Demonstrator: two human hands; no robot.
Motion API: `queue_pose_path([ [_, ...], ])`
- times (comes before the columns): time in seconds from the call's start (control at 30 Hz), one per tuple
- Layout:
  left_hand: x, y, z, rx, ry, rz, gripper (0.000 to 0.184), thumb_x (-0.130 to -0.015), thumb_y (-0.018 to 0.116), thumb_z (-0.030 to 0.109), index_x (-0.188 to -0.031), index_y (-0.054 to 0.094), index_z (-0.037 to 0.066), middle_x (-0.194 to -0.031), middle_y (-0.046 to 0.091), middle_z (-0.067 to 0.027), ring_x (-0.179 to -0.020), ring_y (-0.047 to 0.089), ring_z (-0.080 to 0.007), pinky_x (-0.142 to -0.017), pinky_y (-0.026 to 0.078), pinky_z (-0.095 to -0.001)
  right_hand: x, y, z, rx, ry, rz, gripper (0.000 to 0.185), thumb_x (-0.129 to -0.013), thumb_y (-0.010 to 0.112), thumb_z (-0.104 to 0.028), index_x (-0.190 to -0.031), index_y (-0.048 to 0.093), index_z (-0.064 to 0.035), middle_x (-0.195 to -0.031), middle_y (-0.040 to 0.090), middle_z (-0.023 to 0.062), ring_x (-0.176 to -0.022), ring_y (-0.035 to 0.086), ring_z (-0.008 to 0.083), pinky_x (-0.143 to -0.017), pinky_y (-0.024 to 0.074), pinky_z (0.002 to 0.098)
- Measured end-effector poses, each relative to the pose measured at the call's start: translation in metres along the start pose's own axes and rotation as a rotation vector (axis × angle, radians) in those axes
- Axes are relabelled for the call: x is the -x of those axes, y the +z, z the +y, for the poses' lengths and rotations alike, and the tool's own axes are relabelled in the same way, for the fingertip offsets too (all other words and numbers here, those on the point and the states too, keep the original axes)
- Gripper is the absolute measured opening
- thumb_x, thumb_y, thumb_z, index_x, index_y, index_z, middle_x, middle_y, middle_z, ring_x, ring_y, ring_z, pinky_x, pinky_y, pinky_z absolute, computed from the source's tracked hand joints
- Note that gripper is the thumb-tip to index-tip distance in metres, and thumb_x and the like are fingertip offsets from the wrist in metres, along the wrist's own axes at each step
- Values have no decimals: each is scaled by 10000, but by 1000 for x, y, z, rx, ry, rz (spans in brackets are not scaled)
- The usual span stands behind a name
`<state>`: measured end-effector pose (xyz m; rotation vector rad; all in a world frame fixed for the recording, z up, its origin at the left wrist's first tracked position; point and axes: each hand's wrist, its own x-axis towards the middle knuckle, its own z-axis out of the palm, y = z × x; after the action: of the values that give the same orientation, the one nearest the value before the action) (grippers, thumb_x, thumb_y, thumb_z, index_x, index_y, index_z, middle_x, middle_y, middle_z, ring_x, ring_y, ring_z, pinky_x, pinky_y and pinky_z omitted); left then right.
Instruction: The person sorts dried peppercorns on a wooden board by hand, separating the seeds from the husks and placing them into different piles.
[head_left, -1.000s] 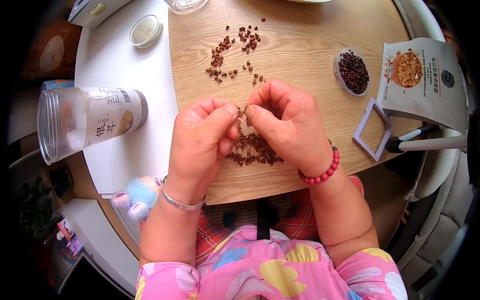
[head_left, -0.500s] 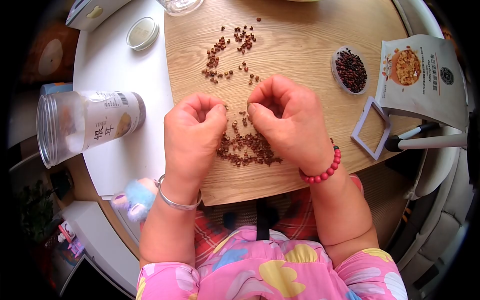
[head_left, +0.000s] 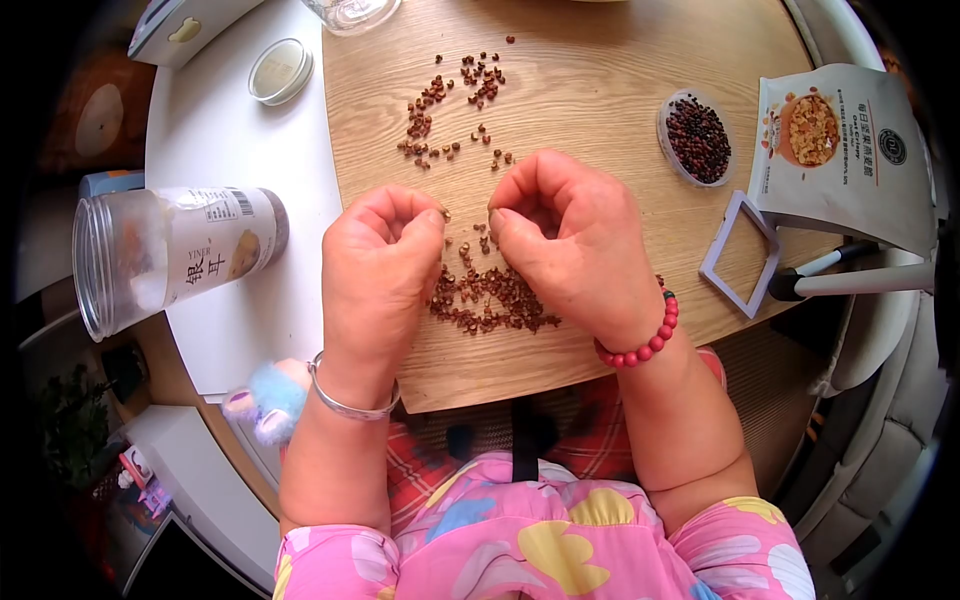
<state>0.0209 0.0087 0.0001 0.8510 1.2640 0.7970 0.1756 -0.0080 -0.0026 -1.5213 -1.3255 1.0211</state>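
My left hand (head_left: 378, 255) is closed in a pinch, with a tiny peppercorn (head_left: 446, 214) at the tips of thumb and forefinger. Opposite it, a short gap away, my right hand (head_left: 565, 235) pinches too; what its fingertips hold is too small to make out. Below and between both hands lies a pile of reddish-brown Sichuan peppercorns (head_left: 490, 300), partly covered by the right hand. Beyond the hands, more peppercorns (head_left: 420, 125) are scattered in loose clusters. A round clear dish (head_left: 664, 150) of dark red and black peppercorns stands to the right.
On the left are a clear labelled jar (head_left: 215, 240), a round lid (head_left: 280, 71) and a fluffy toy (head_left: 275, 398). A grey food pouch (head_left: 850, 190) and a lilac frame (head_left: 742, 255) lie at the right. The wooden table's near edge (head_left: 500, 392) is close to my body.
Both hands keep their pinch, fingertips facing each other over the pile. The whole view has shifted slightly; nothing else has visibly moved.
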Motion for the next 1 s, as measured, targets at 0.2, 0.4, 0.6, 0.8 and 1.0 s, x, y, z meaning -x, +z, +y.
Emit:
queue_pose_path([
  [0.2, 1, 2, 0, 91, -33, -29, 26, -879, 550, 65, -886, 545, 41, -647, 490, 15, -440, 346, -27, -383, 270, -169, 3, 0, -3, 11, -24, -76, 56, -743, 634, -25, -784, 606, 0, -658, 576, -6, -566, 506, 43, -511, 422, 200],
  [0.4, 1, 1, 0, 80, -24, -66, 41, -893, 548, 79, -878, 542, 42, -632, 474, 21, -442, 338, -26, -381, 270, -167, 3, 2, -4, 20, -33, -39, 42, -702, 621, -22, -733, 606, 2, -643, 613, 144, -575, 623, 234, -544, 496, 324],
  [0.6, 1, -3, 1, 73, -33, -71, 65, -883, 590, 90, -870, 575, 28, -638, 513, 27, -480, 399, -19, -413, 309, -165, 3, 0, 1, 33, -38, -117, 64, -748, 610, 2, -811, 621, 3, -660, 564, -23, -580, 495, 23, -515, 410, 189],
  [0.8, -1, -3, 2, -186, 121, 13, 59, -843, 600, 58, -823, 602, 2, -660, 561, 34, -566, 476, -22, -496, 389, -178, -4, -13, 6, 179, -36, 59, 100, -730, 577, -41, -796, 647, -15, -719, 636, 163, -645, 622, 303, -610, 499, 367],
  [1.0, -1, -8, 0, -527, 130, -23, 39, -753, 586, 10, -782, 608, -3, -610, 553, -11, -558, 498, -58, -524, 425, -228, -3, -21, 12, 437, -74, 44, 65, -724, 606, -65, -770, 650, -50, -783, 629, 122, -739, 621, 305, -671, 504, 388],
])
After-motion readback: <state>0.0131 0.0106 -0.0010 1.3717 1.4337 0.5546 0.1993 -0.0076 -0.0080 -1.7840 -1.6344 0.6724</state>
